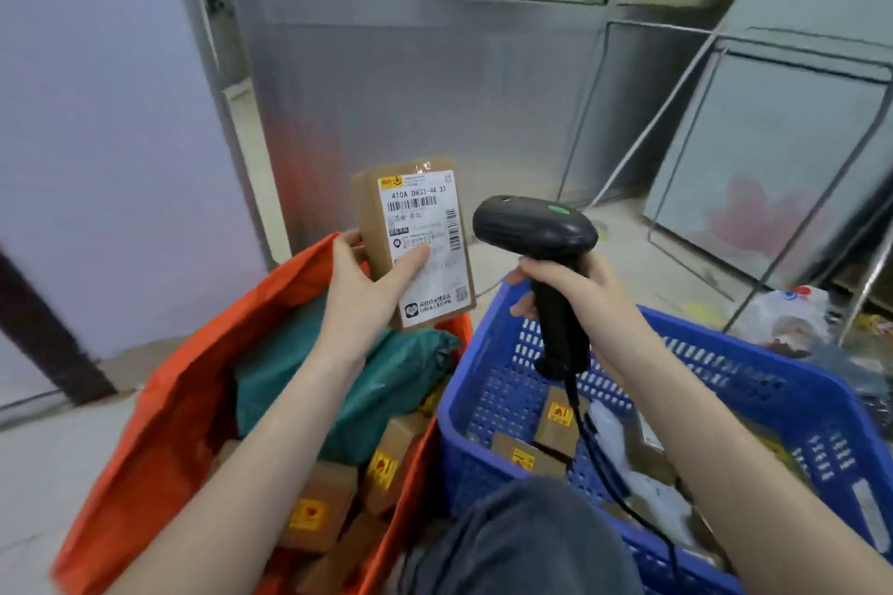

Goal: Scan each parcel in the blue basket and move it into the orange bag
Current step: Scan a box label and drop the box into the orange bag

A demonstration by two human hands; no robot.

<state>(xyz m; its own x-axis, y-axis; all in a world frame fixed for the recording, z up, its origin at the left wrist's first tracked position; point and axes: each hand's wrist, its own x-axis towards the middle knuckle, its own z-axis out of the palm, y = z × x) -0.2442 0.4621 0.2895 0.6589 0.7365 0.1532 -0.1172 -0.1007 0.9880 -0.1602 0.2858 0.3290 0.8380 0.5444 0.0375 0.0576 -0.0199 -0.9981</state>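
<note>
- Brown cardboard parcel (pixel 415 241), small and oblong, with a white barcoded shipping label facing the camera, stands upright above the orange bag (pixel 193 382).
- Left hand (pixel 372 285) grasps it, thumb across the label.
- Right hand (pixel 580 290) clasps a black scanner (pixel 536 232) over the blue basket (pixel 725 382).

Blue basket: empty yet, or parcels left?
Not empty. Brown boxes with yellow stickers and white bags lie in the blue basket.
</note>
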